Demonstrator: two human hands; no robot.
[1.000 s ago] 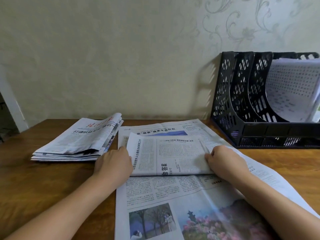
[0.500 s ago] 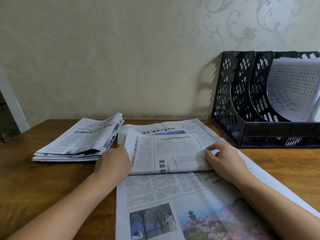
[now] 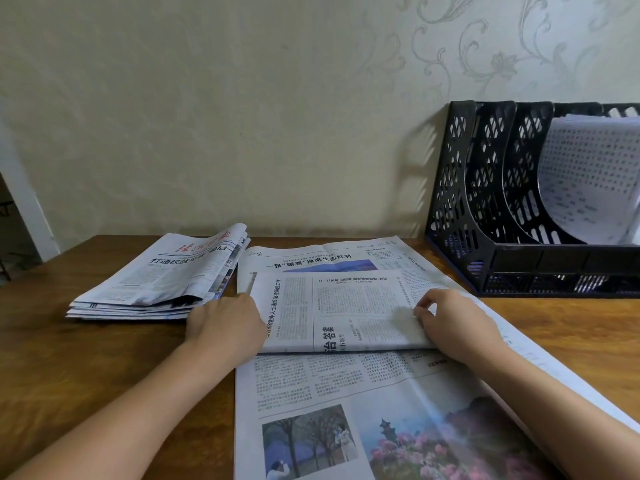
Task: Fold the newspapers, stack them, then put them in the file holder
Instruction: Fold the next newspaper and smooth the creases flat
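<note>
Left grip (image 3: 227, 322) curled — right grip (image 3: 457, 323) pinching

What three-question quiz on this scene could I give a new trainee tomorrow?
1. True or false: the black perforated plastic file holder stands at the desk's right, against the wall.
2. Where is the pile of folded printed newspapers? A) left of the open sheet B) inside the holder
3. Fill in: both hands, left and right, rest on the folded paper section lying on the ____ newspaper sheet.

Key: 1 true; 2 A; 3 open.

Matt paper newspaper (image 3: 346, 393), glossy wooden table (image 3: 86, 358)
</note>
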